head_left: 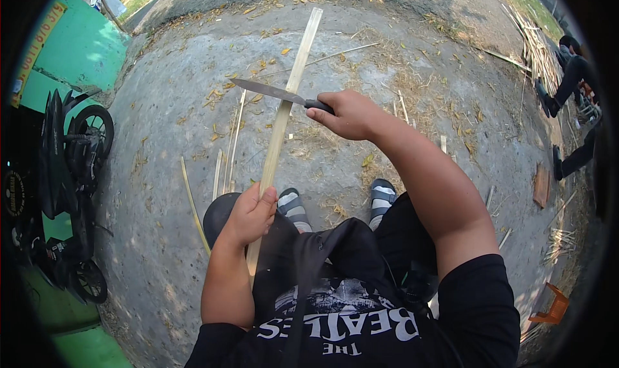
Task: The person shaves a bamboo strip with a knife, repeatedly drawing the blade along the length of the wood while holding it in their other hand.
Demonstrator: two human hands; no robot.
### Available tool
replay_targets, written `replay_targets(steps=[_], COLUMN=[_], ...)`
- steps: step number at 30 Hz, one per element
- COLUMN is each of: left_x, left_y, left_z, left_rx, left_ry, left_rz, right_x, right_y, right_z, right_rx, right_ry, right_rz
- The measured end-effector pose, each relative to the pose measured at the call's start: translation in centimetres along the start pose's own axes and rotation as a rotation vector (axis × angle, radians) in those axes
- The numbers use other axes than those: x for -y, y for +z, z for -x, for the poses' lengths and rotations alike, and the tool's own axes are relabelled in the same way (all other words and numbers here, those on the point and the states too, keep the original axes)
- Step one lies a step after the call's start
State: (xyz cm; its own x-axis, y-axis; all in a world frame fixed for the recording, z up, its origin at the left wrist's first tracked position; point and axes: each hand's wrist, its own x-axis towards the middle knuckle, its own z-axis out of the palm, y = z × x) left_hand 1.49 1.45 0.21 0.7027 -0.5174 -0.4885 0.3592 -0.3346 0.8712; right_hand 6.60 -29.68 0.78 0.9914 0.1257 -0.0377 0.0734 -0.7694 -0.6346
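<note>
Fingers of our left hand point(250, 216) are clamped around the nearer part of a pale wooden strip point(275, 142), which extends forward beyond them. Our right hand point(351, 115) has its fingers wrapped round the black handle point(318, 106) of a knife point(258, 88); leftward of these fingers, we see the blade point(277, 93) crossing the strip. Several thinner strips point(218, 171) lie on the ground point(148, 226) left of our left fingers.

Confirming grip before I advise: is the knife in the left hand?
No, the right hand holds the knife; the left hand grips the pale strip.
</note>
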Motion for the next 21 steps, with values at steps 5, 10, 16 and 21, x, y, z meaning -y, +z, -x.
replay_targets(steps=[5,10,16,21], left_x=[-0.2,0.0,0.0,-0.4], left_y=[0.3,0.3,-0.2,0.4], left_z=[0.0,-0.1,0.0,-0.1], left_rx=[0.011,0.023,0.029,0.056], left_ry=[0.022,0.005,0.013,0.030], left_rz=[-0.017,-0.059,0.065,-0.024], right_x=[-0.8,-1.6,0.5,-3.0], right_y=[-0.5,-1.0,0.3,-0.5], right_z=[-0.3,-0.6,0.0,-0.5], right_rx=[0.006,-0.041,0.023,-0.132], right_ry=[-0.032,0.083,-0.089,0.050], right_rz=[0.031,-0.045,0.066,-0.105])
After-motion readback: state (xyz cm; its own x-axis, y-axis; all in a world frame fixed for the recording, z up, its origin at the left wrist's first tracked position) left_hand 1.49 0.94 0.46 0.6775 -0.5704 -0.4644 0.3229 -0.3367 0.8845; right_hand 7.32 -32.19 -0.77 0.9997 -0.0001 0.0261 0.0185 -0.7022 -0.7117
